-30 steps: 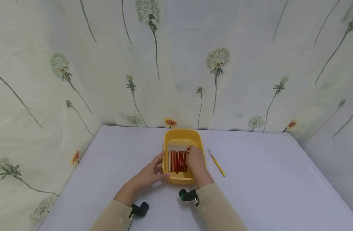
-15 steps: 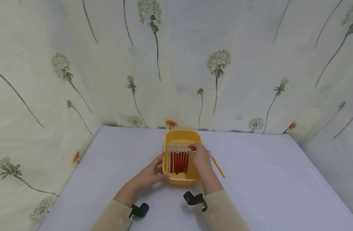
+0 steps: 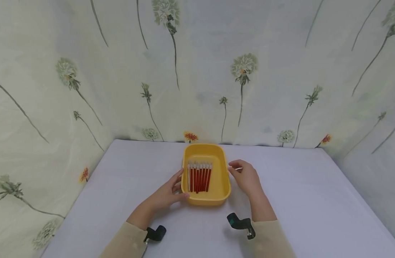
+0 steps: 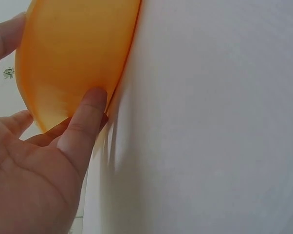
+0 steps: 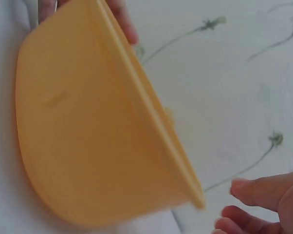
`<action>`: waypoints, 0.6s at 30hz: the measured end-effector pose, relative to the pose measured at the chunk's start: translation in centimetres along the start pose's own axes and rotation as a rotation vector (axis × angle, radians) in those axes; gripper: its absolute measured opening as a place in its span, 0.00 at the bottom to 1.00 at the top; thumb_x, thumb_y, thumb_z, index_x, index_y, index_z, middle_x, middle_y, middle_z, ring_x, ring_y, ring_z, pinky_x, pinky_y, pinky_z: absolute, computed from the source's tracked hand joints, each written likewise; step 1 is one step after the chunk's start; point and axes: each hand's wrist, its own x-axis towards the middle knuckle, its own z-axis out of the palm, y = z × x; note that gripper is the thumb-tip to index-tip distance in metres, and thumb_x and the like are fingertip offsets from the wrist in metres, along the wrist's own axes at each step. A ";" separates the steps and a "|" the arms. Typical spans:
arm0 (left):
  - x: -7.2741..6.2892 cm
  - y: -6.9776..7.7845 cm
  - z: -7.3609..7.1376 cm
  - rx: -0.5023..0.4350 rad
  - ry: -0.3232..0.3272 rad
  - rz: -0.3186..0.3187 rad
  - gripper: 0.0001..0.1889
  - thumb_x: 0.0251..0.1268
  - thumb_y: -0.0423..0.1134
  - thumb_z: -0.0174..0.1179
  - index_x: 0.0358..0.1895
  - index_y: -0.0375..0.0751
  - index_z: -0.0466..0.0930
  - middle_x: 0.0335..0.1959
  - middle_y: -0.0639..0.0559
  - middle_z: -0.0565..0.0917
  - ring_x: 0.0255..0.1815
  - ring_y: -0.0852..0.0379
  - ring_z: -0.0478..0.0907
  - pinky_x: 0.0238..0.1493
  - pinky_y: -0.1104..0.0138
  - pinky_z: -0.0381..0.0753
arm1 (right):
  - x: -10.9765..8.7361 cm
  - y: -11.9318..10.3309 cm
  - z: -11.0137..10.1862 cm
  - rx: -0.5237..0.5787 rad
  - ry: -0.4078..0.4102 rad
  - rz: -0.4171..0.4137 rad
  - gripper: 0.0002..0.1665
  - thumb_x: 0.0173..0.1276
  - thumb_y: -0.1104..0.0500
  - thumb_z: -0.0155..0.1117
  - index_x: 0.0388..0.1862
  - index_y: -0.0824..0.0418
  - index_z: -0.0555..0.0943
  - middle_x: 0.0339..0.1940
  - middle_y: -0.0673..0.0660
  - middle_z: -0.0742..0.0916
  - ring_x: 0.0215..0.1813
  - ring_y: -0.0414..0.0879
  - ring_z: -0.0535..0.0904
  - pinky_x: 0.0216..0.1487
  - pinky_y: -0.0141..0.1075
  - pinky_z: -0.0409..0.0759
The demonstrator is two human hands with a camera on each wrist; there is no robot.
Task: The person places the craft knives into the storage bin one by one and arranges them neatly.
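A yellow plastic tray (image 3: 223,186) stands on the white table in the head view. Several slim paintbrushes (image 3: 200,179), most with red handles, lie side by side in it. My left hand (image 3: 165,195) touches the tray's left wall with outstretched fingers, its thumb at the near-left corner. The left wrist view shows the fingers (image 4: 85,122) against the wall. Just right of the tray hovers my right hand (image 3: 247,179), with thumb and index loosely bent. In the right wrist view nothing shows between the right hand's thumb and fingers (image 5: 263,192).
White cloth (image 3: 313,200) covers the table around the tray. A flower-printed backdrop (image 3: 268,96) rises behind it and at both sides. Small black cameras (image 3: 240,221) are strapped to both wrists. The spot where the yellow brush lay is covered by the right hand.
My right hand has moved right, out of the tray and past its right rim. The yellow-handled brush seen earlier on the table is now out of sight. The left hand has stayed put.
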 end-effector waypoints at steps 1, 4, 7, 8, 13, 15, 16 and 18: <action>0.0 0.0 0.0 0.001 -0.001 0.002 0.53 0.61 0.49 0.71 0.82 0.58 0.43 0.79 0.42 0.58 0.75 0.43 0.63 0.72 0.48 0.64 | 0.1 0.4 -0.2 -0.006 -0.007 0.012 0.16 0.76 0.55 0.61 0.58 0.59 0.81 0.55 0.59 0.83 0.55 0.55 0.79 0.57 0.48 0.81; 0.0 0.0 0.0 -0.002 -0.003 0.005 0.53 0.61 0.49 0.71 0.82 0.57 0.43 0.79 0.42 0.58 0.75 0.43 0.63 0.72 0.48 0.64 | 0.5 1.8 -0.5 -0.026 -0.022 0.032 0.16 0.76 0.54 0.60 0.57 0.58 0.81 0.55 0.59 0.83 0.55 0.55 0.78 0.57 0.49 0.81; 0.0 0.0 -0.1 -0.012 -0.013 0.018 0.53 0.62 0.48 0.71 0.82 0.55 0.43 0.78 0.41 0.58 0.75 0.42 0.63 0.71 0.48 0.65 | 0.9 3.3 -0.5 -0.049 -0.025 0.030 0.16 0.75 0.54 0.60 0.56 0.59 0.81 0.55 0.60 0.83 0.55 0.56 0.78 0.58 0.49 0.80; 0.0 0.0 -0.1 -0.016 -0.018 0.022 0.53 0.62 0.47 0.71 0.82 0.55 0.42 0.78 0.41 0.58 0.75 0.42 0.63 0.71 0.48 0.65 | 0.9 3.6 -0.5 -0.053 -0.028 0.036 0.16 0.75 0.54 0.60 0.56 0.59 0.81 0.55 0.60 0.83 0.55 0.56 0.77 0.58 0.50 0.80; 0.0 0.0 -0.1 -0.034 -0.029 0.030 0.53 0.62 0.46 0.71 0.82 0.54 0.42 0.78 0.40 0.58 0.75 0.41 0.63 0.72 0.48 0.64 | 1.0 4.6 -0.5 -0.054 -0.044 0.064 0.15 0.75 0.55 0.61 0.56 0.61 0.81 0.54 0.60 0.83 0.54 0.56 0.77 0.58 0.50 0.80; 0.1 0.0 -0.1 -0.030 -0.024 0.023 0.53 0.62 0.46 0.71 0.82 0.55 0.42 0.78 0.40 0.58 0.75 0.41 0.63 0.71 0.48 0.65 | 1.1 4.9 -0.5 -0.058 -0.051 0.072 0.15 0.75 0.55 0.61 0.56 0.60 0.81 0.54 0.60 0.83 0.54 0.55 0.77 0.57 0.49 0.80; 0.1 0.0 -0.1 -0.027 -0.020 0.020 0.53 0.62 0.46 0.71 0.82 0.55 0.42 0.78 0.40 0.58 0.75 0.41 0.63 0.71 0.47 0.65 | 1.1 5.1 -0.5 -0.061 -0.056 0.075 0.15 0.75 0.55 0.61 0.55 0.60 0.81 0.53 0.60 0.83 0.53 0.55 0.77 0.56 0.48 0.80; 0.1 0.0 -0.1 -0.028 -0.017 0.017 0.53 0.62 0.46 0.71 0.82 0.55 0.42 0.78 0.40 0.58 0.75 0.42 0.63 0.71 0.47 0.65 | 1.3 5.3 -0.5 -0.066 -0.067 0.084 0.15 0.75 0.55 0.62 0.55 0.60 0.82 0.53 0.60 0.83 0.53 0.55 0.77 0.56 0.48 0.81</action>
